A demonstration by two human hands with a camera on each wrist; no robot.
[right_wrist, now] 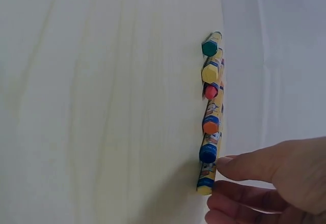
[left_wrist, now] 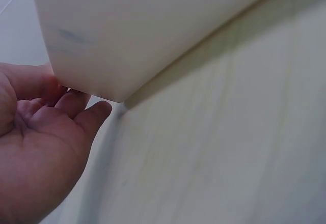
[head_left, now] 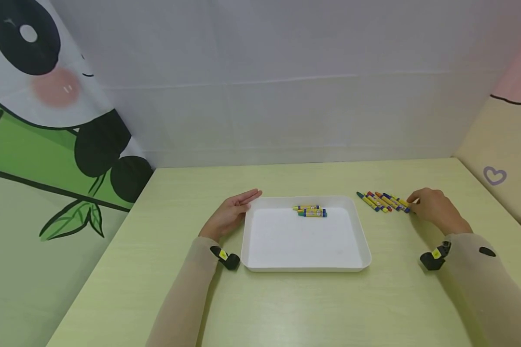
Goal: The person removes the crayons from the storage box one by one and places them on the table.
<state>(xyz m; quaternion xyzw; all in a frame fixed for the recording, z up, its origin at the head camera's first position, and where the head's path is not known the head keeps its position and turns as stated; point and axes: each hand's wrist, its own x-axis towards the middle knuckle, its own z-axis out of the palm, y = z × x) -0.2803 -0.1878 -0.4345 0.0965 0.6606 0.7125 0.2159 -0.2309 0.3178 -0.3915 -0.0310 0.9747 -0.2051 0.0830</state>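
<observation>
A white tray lies on the table, holding a small bunch of yellow-wrapped crayons near its far side. My left hand is at the tray's far left corner, its fingers stretched along the rim; the left wrist view shows the fingertips touching the tray wall. To the tray's right, several wax crayons lie in a slanted row. At the row's right end, my right hand pinches a yellow crayon between thumb and finger. Beside it lies a blue crayon, then an orange crayon.
The pale wooden table meets a light cloth backdrop behind the tray. A printed panel stands along the left side, and a cream panel with a heart borders the right.
</observation>
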